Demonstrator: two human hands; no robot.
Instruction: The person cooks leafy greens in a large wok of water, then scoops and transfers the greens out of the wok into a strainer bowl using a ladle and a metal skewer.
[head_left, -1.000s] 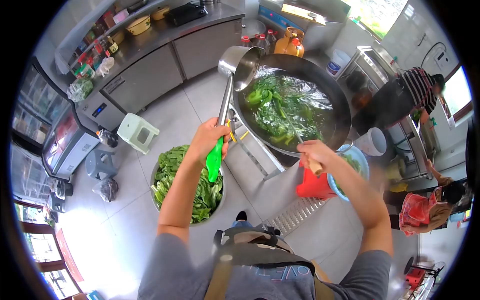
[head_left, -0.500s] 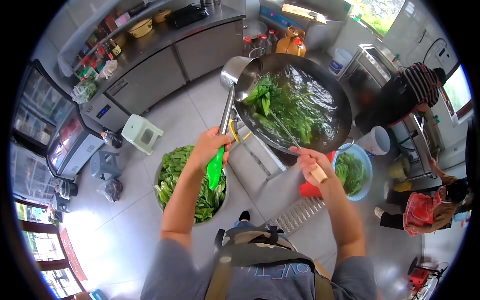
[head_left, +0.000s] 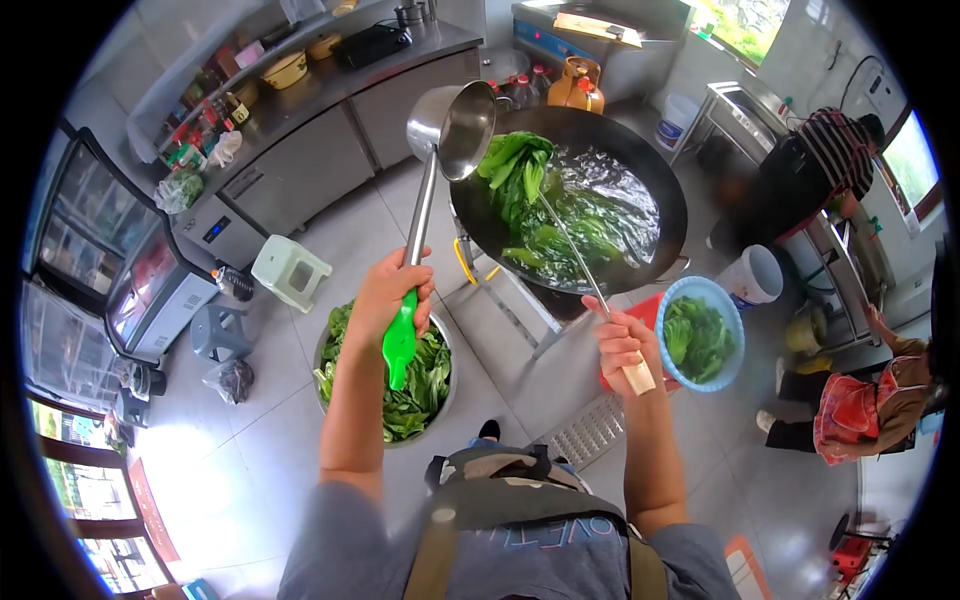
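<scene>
My left hand (head_left: 391,297) is closed round the green-handled metal ladle (head_left: 422,210), whose deep bowl is held at the left rim of a large dark wok (head_left: 660,190). Liquid and leafy greens (head_left: 570,235) fill the wok. In my right hand (head_left: 627,345) is a thin metal tool with a wooden handle (head_left: 638,377); its far end reaches a clump of greens (head_left: 517,165) bunched at the wok's left side, near the ladle. What the tool's tip looks like is hidden by the greens.
Below the ladle, a big pot of raw greens (head_left: 430,375) stands on the floor. Right of the wok are a blue basin with greens (head_left: 738,330) and a white bucket (head_left: 755,277). Two people (head_left: 825,165) work at the right. An orange gas cylinder (head_left: 575,85) stands behind the wok.
The ladle has moved left and up a little. My right hand has come lower, and the clump of greens is lifted higher at the wok's left side, beside the ladle.
</scene>
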